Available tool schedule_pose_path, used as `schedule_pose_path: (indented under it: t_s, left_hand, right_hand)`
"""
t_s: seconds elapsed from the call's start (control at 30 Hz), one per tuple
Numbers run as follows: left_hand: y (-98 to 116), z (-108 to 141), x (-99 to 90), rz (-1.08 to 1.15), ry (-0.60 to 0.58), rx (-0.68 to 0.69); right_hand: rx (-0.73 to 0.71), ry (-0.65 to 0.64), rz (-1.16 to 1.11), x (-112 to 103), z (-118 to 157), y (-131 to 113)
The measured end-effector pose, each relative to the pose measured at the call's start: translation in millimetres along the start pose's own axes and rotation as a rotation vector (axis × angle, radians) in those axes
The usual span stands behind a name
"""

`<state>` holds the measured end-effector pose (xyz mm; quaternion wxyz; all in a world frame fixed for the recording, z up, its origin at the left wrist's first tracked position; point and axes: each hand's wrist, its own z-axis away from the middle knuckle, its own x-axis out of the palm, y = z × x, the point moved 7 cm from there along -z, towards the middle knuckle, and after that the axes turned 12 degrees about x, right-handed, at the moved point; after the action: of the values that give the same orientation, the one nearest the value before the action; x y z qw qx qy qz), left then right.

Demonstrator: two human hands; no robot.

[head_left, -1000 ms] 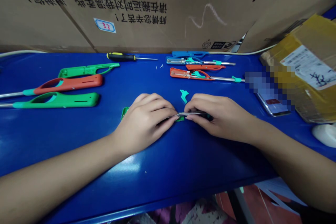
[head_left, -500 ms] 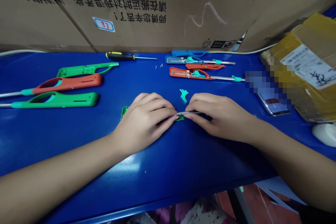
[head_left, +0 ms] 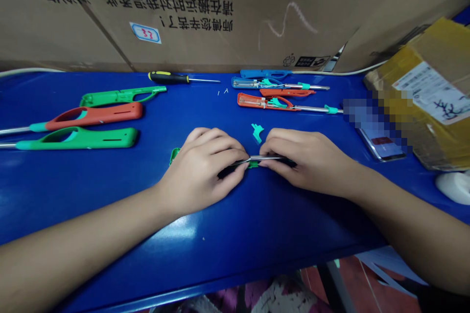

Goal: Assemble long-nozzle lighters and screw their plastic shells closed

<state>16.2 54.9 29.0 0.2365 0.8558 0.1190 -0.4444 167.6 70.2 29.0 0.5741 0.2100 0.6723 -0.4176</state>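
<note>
Over the blue table my left hand (head_left: pixel 211 168) and my right hand (head_left: pixel 306 156) face each other, fingertips pinched. Between them runs a thin metal lighter tube (head_left: pixel 254 158); my right fingers grip it, and my left fingertips close on its left end, where a thin dark piece shows. Below lies a green lighter casing half (head_left: pixel 174 155), mostly hidden by my left hand, with a bit of green also showing under the tube. A loose turquoise trigger (head_left: pixel 257 133) rests just beyond my right fingertips.
Whole red (head_left: pixel 95 116) and green lighters (head_left: pixel 99 139) lie left, beside an open green casing half (head_left: pixel 121 96). Behind are a screwdriver (head_left: pixel 169 78), tiny screws (head_left: pixel 222 92), and opened blue (head_left: pixel 253 83) and red lighters (head_left: pixel 251 101). A phone (head_left: pixel 385 144) and taped box (head_left: pixel 433 122) stand right.
My fingers have shifted slightly around the tube, and more of its shiny metal shows between my hands. The things on the table have stayed in place.
</note>
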Motion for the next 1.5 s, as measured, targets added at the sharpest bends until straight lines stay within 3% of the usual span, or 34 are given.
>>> schedule_pose_path:
  t_s: [0.73, 1.07, 1.5]
  left_hand:
    - [2.4, 1.8, -3.7, -0.052, 0.031, 0.05]
    - [2.9, 1.7, -1.2, -0.043, 0.018, 0.054]
    - [-0.4, -1.1, 4.4, -0.103, -0.035, 0.009]
  right_hand:
    - [-0.02, 0.07, -0.027, -1.6, -1.1, -0.6]
    - [-0.001, 0.132, 0.102, 0.0, -0.1, -1.3]
    - [0.007, 0.072, 0.125, 1.2, 0.2, -1.6]
